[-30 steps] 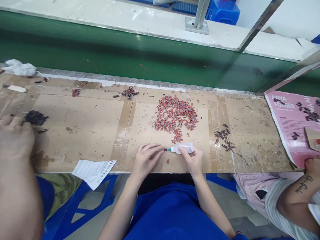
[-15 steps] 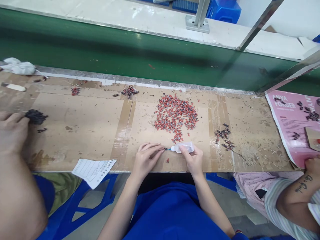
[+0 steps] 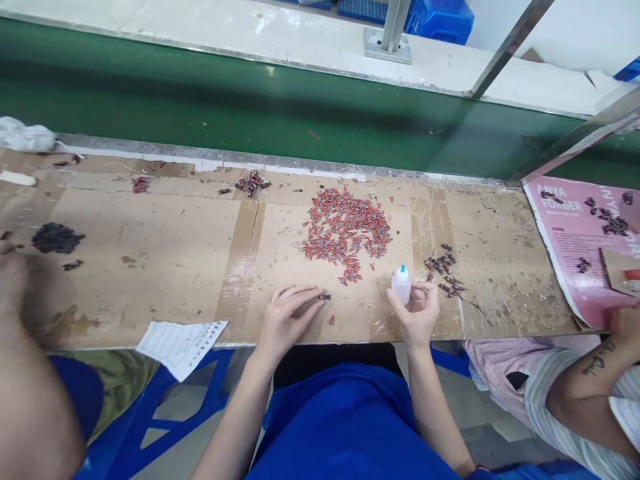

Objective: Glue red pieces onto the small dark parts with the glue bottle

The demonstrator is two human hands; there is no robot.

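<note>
Between the fingertips of my left hand (image 3: 291,317) is a small dark part (image 3: 325,297), too small to make out in detail. My right hand (image 3: 419,312) is closed around a small translucent squeeze bottle (image 3: 401,285) with a blue tip, which stands upright at the table. A single red piece (image 3: 331,320) lies on the cardboard between my hands. Beyond them spreads a large pile of small red pieces with dark and silvery ends (image 3: 347,230).
Dark parts lie in clusters to the right (image 3: 445,267) and left (image 3: 57,238). A paper sheet (image 3: 183,343) hangs over the table's front edge. Co-workers' arms (image 3: 590,380) are on both sides. A green panel (image 3: 280,120) borders the back.
My right hand has moved right with the bottle, turning it from lying sideways to upright, its tip away from the dark part. The left co-worker's hand has drawn back from the dark pile.
</note>
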